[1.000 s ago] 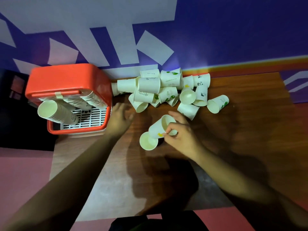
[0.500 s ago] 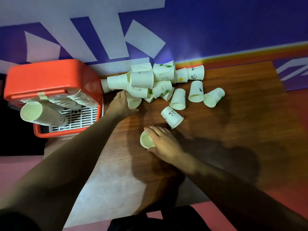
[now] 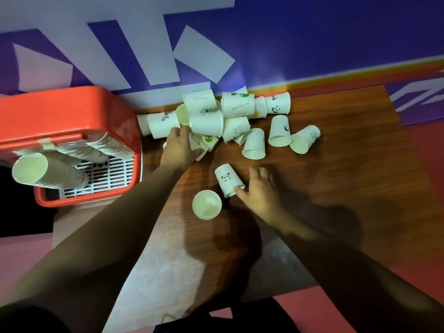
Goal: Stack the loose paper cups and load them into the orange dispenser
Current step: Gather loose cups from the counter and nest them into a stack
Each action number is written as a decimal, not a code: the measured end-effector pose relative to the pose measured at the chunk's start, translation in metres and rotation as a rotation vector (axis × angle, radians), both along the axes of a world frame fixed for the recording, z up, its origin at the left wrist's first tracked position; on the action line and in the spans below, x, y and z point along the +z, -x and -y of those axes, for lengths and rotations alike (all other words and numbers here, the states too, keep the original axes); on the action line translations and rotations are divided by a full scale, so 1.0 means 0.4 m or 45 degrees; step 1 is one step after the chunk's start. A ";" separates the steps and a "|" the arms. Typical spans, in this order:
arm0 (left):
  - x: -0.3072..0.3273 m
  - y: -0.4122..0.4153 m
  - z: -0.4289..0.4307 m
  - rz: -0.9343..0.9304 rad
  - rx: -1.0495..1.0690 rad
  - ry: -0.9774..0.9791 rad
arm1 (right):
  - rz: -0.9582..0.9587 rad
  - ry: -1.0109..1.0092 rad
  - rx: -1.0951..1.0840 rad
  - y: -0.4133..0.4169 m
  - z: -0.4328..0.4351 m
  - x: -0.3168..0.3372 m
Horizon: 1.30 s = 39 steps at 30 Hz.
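White paper, panda print: loose panda cup on its side on the brown wood-grain counter, mouth toward the right hand. Just beside it, nearer the front edge, a plain white upright cup, mouth up, untouched.

Half a second back, covered and pressed by the right hand; now let go. Right hand shifted across to the panda cup, fingers spread wide, thumb against the rim, no grip closed yet, outline blurred. Probably one cup seated and the next being fetched for the same stack.

Left hand pushed further into the heap of white paper cups along the purple-and-white wall. Fingertips buried among them; cannot tell whether holding one.

Rounded orange plastic dispenser at the counter's left end, just beside the heap. Long nested rows of cups already lying in it over a white slatted grille. New stack not yet loaded.

Three stray cups right of the heap, near one another. Bare wood beyond them and right of the right hand. More bare surface between the upright cup and the front edge, enough for building the stack. Tight only at the left, with heap, left hand and dispenser wall close together.
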State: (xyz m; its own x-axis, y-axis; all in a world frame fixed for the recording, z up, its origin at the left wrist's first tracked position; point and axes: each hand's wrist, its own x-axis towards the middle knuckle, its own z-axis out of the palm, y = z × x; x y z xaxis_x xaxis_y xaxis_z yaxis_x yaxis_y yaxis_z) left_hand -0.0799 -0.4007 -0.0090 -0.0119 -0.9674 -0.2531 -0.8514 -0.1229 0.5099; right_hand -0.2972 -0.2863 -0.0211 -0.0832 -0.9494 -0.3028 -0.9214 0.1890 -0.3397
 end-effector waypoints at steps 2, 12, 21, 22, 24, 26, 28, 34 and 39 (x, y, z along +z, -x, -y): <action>-0.010 -0.006 -0.005 0.083 -0.062 -0.008 | -0.047 -0.082 0.008 -0.001 -0.007 -0.024; 0.003 -0.059 -0.061 0.017 0.084 0.102 | 0.288 -0.086 -0.221 -0.030 -0.023 -0.070; -0.029 -0.078 -0.129 -0.016 0.090 -0.233 | 0.462 -0.323 -0.325 -0.100 0.008 -0.082; -0.028 -0.074 -0.132 -0.017 0.135 -0.227 | 0.479 -0.309 -0.365 -0.093 0.003 -0.074; -0.032 -0.076 -0.133 -0.080 0.213 -0.207 | 0.518 -0.273 -0.428 -0.073 -0.007 -0.053; -0.021 -0.089 -0.135 -0.177 0.239 -0.177 | 0.537 -0.249 -0.468 -0.048 -0.020 -0.023; 0.007 -0.111 -0.140 -0.342 0.281 -0.139 | 0.553 -0.198 -0.486 -0.029 -0.034 0.006; 0.142 -0.163 -0.220 -0.487 0.087 0.269 | 0.596 -0.079 -0.465 -0.015 -0.060 0.078; 0.164 -0.162 -0.302 -0.390 -0.423 0.163 | 0.631 0.046 -0.511 -0.023 -0.061 0.125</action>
State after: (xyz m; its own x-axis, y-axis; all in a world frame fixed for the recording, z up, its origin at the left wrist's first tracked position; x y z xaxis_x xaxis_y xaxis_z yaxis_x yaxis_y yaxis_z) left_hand -0.0149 -0.2799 0.0567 -0.3818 -0.9217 -0.0682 -0.6420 0.2114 0.7370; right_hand -0.2879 -0.2619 0.0288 -0.2927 -0.8837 -0.3653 -0.5131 0.4675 -0.7198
